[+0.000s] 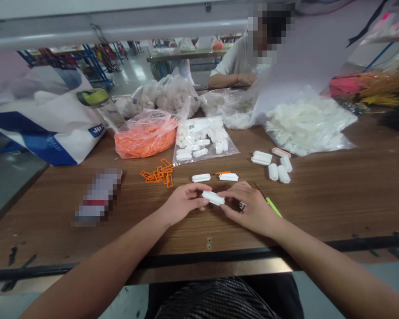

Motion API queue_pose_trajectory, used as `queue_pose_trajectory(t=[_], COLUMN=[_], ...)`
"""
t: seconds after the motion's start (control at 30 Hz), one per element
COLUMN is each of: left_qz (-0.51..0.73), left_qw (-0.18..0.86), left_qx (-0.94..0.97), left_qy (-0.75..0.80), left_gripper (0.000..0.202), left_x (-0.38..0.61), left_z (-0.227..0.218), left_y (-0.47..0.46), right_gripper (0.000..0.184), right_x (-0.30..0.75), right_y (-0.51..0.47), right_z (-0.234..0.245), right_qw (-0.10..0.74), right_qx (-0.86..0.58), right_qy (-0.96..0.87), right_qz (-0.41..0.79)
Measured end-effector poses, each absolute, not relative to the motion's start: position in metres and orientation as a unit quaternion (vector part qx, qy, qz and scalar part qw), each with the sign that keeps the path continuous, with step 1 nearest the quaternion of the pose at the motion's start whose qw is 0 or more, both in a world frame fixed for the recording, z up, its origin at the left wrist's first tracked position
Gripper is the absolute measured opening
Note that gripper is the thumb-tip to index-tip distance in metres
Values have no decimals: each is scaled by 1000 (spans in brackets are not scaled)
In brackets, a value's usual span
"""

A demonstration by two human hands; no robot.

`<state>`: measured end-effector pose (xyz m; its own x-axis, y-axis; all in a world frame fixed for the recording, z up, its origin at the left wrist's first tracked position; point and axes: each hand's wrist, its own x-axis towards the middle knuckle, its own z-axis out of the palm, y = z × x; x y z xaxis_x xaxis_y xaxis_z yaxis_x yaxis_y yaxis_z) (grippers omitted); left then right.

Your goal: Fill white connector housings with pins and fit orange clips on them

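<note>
Reaching inward, my forearms (119,252) converge over the brown table (173,239); left hand (181,204) and right hand (252,208) pinch opposite ends of a white piece (213,197), long axis crosswise, its right end slightly lower in my view.

White, plain white, on held piece (213,198)! White again on loose casings (262,157); one casing (281,153) rimmed orange-red. Bright orange next: thin frames (158,174), bagged heap (142,141) matching. Lime green on slim tool (273,207). Tabletop (182,239) brown, darker wood-grain streaks; edge strip (206,258) black. Carrier bag (41,108): white, bold blue bands, white lettering on blue. Bottle lid (96,96) yellow-green. Over right, pink bundle (349,84), golden-yellow bundle (382,95). Wearer's garment (219,301) dark, finely pale-striped. Co-worker's shirt (231,63) whitish.
</note>
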<state>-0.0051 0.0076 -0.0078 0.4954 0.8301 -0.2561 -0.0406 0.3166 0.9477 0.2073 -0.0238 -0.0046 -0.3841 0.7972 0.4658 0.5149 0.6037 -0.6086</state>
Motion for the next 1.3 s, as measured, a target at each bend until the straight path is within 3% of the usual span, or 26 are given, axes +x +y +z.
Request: queue_pose_trajectory(t=[0.1,0.2,0.37,0.53,0.67,0.8,0.9,1.03,1.1,1.2,1.3], left_qz=[345,366,334,285,267,251,214,167,159,203,195], left_qw=[747,766,737,759,757,730,705,680,653,487,415], left_qx=[404,365,448,465,467,492,545,598,635,765,818], left_qy=[400,382,381,356,370,403,401,389,381,370,347], left_gripper=[43,43,54,53,45,57,68,70,63,47,33], left_x=[2,7,5,2,4,5,4,4,3,-1,-4], left_z=[-6,-6,-7,-2,1,2,0,-4,0,7,8], left_y=[-2,-10,-12,-13,-16,-13,-11,-11,-11,-9,-6], right_gripper=[11,8,9,12,10,19,28,19,18,14,15], right_x=[199,192,187,185,188,196,198,196,197,202,204], right_y=[-28,-33,-39,-43,-40,-33,-30,-30,-29,-25,-19], right_z=[-7,-9,-12,-11,-10,-9,-10,-10,-10,-10,-10], right_qw=[393,394,389,362,364,391,340,291,286,269,235], right_qx=[-388,-375,-335,-323,-317,-371,-393,-346,-347,-369,-395], right_qy=[-830,-839,-857,-873,-876,-830,-834,-877,-882,-880,-877], right_qz=[77,4,-35,-54,14,143,186,162,144,130,138])
